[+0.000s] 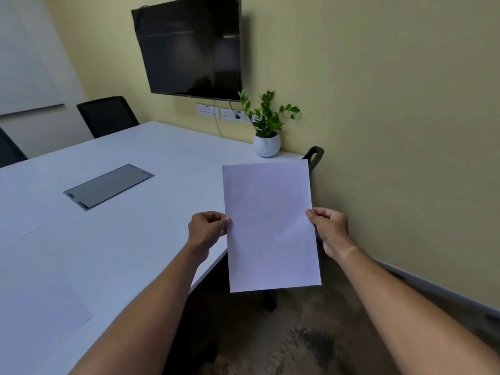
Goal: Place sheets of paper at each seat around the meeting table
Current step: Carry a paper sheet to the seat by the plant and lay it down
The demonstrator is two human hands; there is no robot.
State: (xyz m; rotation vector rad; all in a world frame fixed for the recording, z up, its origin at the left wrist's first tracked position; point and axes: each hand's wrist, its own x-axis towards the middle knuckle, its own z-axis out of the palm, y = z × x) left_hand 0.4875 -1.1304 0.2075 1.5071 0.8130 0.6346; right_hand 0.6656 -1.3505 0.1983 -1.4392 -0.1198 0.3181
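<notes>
Nearest the camera, both forearms reached forward, and the sheet of paper [270, 226] was held up between them, upright in the air over the corner of the white bench [121, 239]. The left hand [207, 228] pinched the sheet's left edge with curled fingers; the right hand [328, 230] pinched its right edge the same way. A sheet or two already seemed to lie flat on the bench at the near left [46, 301], though white on white made the edges faint.

To set this one down well, it looked wise to lower it level at the seat on the right side, where a dark chair top [313, 155] showed behind the paper, squaring it to the bench edge and releasing both pinches together so it did not skid.

Farther off sat a grey cable hatch [108, 186], a potted plant [266, 125], two black chairs [108, 115], and a wall screen [189, 47].
</notes>
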